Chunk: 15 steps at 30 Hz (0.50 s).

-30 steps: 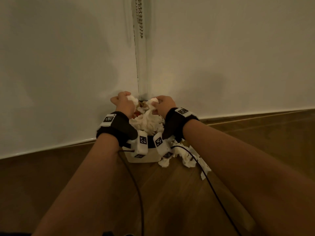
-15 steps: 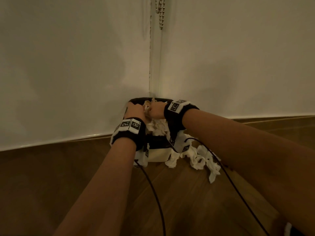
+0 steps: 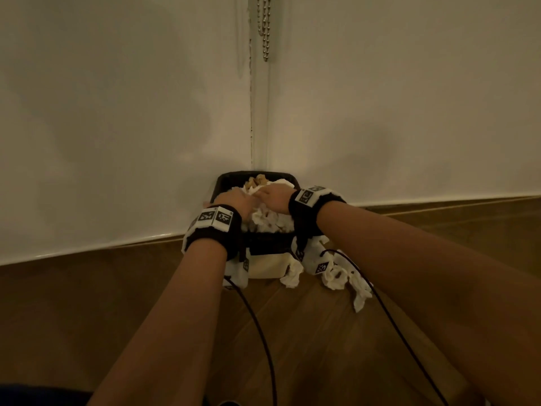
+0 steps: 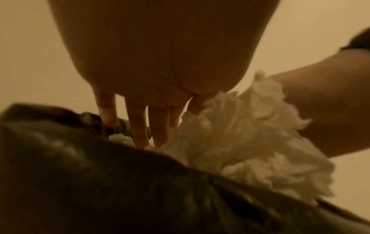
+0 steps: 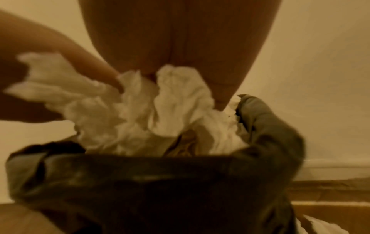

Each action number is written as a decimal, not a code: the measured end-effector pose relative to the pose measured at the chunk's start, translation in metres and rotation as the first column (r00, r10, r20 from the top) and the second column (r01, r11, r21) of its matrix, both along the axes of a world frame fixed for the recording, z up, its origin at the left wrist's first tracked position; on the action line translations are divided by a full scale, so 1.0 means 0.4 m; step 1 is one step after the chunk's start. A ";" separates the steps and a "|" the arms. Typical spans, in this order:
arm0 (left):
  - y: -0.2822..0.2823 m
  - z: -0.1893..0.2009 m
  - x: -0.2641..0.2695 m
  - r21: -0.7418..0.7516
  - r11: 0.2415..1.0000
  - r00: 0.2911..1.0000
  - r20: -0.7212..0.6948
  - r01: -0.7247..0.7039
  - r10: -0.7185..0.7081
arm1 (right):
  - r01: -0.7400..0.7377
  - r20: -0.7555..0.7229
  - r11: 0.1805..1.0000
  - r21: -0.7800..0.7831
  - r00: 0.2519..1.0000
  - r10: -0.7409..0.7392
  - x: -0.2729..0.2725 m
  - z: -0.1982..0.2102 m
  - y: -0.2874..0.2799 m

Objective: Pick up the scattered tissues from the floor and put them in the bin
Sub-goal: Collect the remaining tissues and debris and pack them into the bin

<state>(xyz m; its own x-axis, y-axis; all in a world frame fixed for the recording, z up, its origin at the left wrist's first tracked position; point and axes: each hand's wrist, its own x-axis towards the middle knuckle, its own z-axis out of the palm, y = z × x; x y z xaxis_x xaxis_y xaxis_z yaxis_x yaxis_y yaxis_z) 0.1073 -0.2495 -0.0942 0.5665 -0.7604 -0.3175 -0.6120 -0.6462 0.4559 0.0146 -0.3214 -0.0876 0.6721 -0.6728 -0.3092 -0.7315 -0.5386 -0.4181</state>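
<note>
A small bin (image 3: 257, 174) with a black liner stands in the wall corner, heaped with crumpled white tissues (image 3: 270, 222). Both hands are over its mouth. My left hand (image 3: 237, 200) points its straight fingers (image 4: 140, 126) down onto the left side of the pile (image 4: 230, 134), just inside the liner (image 4: 100, 182). My right hand (image 3: 270, 194) lies flat on the tissues (image 5: 130, 110), its fingers mostly buried in them. Several more tissues (image 3: 336, 278) lie on the wooden floor at the bin's front right.
White walls meet right behind the bin, and a bead chain (image 3: 265, 27) hangs in the corner. Black wrist cables (image 3: 263, 332) trail over the wood floor (image 3: 87, 303). A loose tissue (image 5: 320, 226) lies on the floor beside the liner (image 5: 160, 182).
A second ago both hands held bunched tissues above the bin with curled fingers. They have since moved down and flattened onto the pile in the bin.
</note>
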 end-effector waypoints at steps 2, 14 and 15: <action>0.013 -0.002 0.013 -0.085 0.996 0.996 0.082 -0.016 0.023 | 0.016 0.087 1.000 -0.025 0.996 -0.013 -0.026 0.023 0.001; 0.073 0.053 -0.062 -0.618 0.780 0.954 0.162 -0.101 0.252 | 0.296 0.429 0.954 -0.055 0.869 -0.245 -0.227 0.047 -0.004; 0.069 0.058 -0.081 -0.671 0.739 0.955 0.168 -0.070 0.243 | 0.318 0.441 0.946 -0.058 0.858 -0.262 -0.245 0.042 -0.006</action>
